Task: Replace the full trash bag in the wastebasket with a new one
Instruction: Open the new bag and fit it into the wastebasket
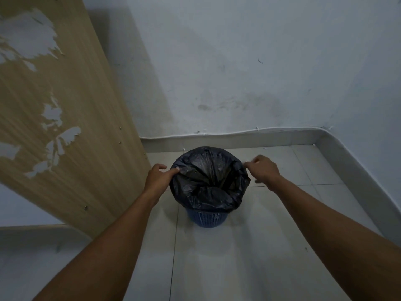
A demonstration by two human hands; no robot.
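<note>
A blue latticed wastebasket (207,218) stands on the tiled floor near the wall. A black trash bag (209,181) lines it, folded over the rim and hanging down the outside. My left hand (159,178) is at the bag's left rim, thumb pressed on the plastic edge. At the right rim my right hand (263,169) pinches the bag's edge with its fingertips. What lies inside the bag is dark and hard to make out.
A wooden panel (65,118) with peeling veneer leans close on the left of the basket. The white wall and its baseboard (238,137) run right behind, turning a corner at the right. Pale floor tiles (238,246) spread toward me.
</note>
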